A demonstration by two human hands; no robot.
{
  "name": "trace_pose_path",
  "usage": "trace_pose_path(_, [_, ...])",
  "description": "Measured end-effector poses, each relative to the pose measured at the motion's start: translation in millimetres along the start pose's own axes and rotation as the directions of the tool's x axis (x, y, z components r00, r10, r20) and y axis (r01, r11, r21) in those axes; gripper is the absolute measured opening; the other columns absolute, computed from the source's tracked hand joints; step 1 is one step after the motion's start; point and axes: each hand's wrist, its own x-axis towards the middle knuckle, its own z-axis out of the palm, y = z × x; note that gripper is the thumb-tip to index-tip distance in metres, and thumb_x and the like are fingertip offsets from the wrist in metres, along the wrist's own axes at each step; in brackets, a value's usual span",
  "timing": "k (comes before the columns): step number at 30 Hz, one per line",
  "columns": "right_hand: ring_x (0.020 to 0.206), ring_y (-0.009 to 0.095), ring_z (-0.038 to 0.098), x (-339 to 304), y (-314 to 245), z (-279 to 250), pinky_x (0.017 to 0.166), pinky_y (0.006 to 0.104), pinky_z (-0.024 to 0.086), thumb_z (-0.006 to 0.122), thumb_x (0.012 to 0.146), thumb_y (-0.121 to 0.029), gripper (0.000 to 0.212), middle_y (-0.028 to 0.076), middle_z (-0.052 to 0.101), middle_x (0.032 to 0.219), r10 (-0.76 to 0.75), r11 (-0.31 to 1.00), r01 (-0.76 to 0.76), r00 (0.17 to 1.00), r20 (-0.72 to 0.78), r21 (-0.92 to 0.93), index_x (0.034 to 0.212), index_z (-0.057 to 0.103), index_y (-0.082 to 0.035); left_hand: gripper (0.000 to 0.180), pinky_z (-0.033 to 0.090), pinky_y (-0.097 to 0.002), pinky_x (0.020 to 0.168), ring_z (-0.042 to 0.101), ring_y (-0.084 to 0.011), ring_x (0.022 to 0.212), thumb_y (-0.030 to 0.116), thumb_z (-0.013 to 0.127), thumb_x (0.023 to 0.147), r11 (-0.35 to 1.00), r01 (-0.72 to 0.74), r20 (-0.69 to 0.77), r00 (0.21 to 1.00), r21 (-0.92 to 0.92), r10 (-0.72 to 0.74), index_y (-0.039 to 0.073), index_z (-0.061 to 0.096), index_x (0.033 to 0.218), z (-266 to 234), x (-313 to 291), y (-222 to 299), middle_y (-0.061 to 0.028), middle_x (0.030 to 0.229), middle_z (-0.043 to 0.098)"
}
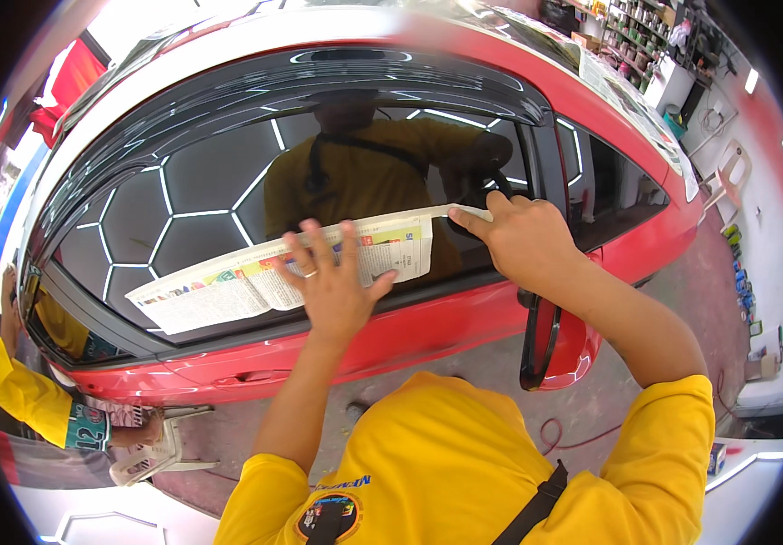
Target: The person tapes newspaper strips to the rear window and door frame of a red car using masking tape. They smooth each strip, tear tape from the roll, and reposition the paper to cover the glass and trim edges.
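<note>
Left hand (332, 286) splayed on printed newspaper (219, 302), right hand (528, 238) closed on tape (435, 212), lettered shirt (446, 440)

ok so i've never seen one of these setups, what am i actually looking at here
There's no machine: a person in a yellow shirt works bare-handed. The single picture comes from a camera worn on their head, looking down; its fisheye lens bends straight edges. Before them is a red car. A strip of newspaper lies against its dark side window. The left hand is spread over the paper; the right hand is at the end of the pale strip along its upper edge.
</note>
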Motion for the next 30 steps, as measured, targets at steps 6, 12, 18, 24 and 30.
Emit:
trace_pose_path(6, [0.073, 0.027, 0.072, 0.5, 19.1, 2.1, 0.064, 0.0398, 0.058, 0.074, 0.093, -0.016, 0.039, 0.01, 0.067, 0.093, -0.015, 0.992, 0.015, 1.0, -0.005, 0.129, 0.131, 0.08, -0.021, 0.099, 0.001, -0.0753, 0.127, 0.007, -0.0557, 0.166, 0.078, 0.073, 0.085, 0.983, -0.183, -0.053, 0.982, 0.009, 0.183, 0.035, 0.045, 0.169, 8.5, 36.6, 65.4, -0.0268, 0.179, 0.02])
trace_pose_path(12, [0.07, 0.031, 0.071, -9.8, 24.3, 8.3, 0.062, 0.0432, 0.058, 0.076, 0.098, -0.026, 0.023, 0.008, 0.066, 0.084, 0.055, 0.932, 0.012, 0.983, -0.176, 0.362, 0.118, 0.081, -0.015, 0.101, 0.013, -0.0804, 0.123, 0.008, -0.064, 0.161, 0.07, 0.085, 0.078, 0.984, -0.177, -0.003, 0.984, -0.029, 0.177, 0.036, 0.048, 0.166, -1.5, 42.3, 73.6, -0.0359, 0.176, 0.017])
trace_pose_path(18, [0.063, 0.027, 0.07, -40.3, 1.5, 14.5, 0.054, 0.041, 0.057, 0.073, 0.1, -0.025, 0.031, 0.009, 0.062, 0.08, 0.08, 0.958, -0.039, 0.988, -0.135, 0.283, 0.126, 0.078, -0.009, 0.1, 0.012, -0.081, 0.124, 0.008, -0.0636, 0.162, 0.07, 0.083, 0.08, 0.987, -0.141, 0.031, 0.989, -0.074, 0.144, 0.032, 0.049, 0.166, -6.3, 44.5, 87.1, -0.0347, 0.176, 0.019])
trace_pose_path(24, [0.07, 0.037, 0.07, -47.2, -11.5, -10.6, 0.062, 0.0475, 0.058, 0.079, 0.095, -0.013, 0.022, 0.015, 0.069, 0.083, 0.214, 0.871, -0.234, 0.972, 0.095, 0.431, 0.114, 0.08, -0.003, 0.096, 0.015, -0.0789, 0.124, 0.01, -0.0565, 0.164, 0.073, 0.076, 0.086, 0.989, -0.107, 0.001, 0.994, -0.1, 0.108, 0.039, 0.043, 0.169, -4.2, 40.2, 87.5, -0.0267, 0.178, 0.023])
trace_pose_path(30, [0.073, 0.029, 0.072, -70.2, -19.9, -20.2, 0.067, 0.0398, 0.058, 0.083, 0.09, -0.01, 0.031, 0.014, 0.073, 0.092, 0.452, 0.722, -0.169, 0.85, -0.272, 0.67, 0.119, 0.078, 0.001, 0.099, 0.012, -0.0783, 0.124, 0.006, -0.0539, 0.166, 0.074, 0.074, 0.087, 0.968, -0.062, 0.101, 0.991, -0.242, 0.089, 0.041, 0.036, 0.172, -17.2, 39.1, 86.4, -0.0253, 0.18, 0.019])
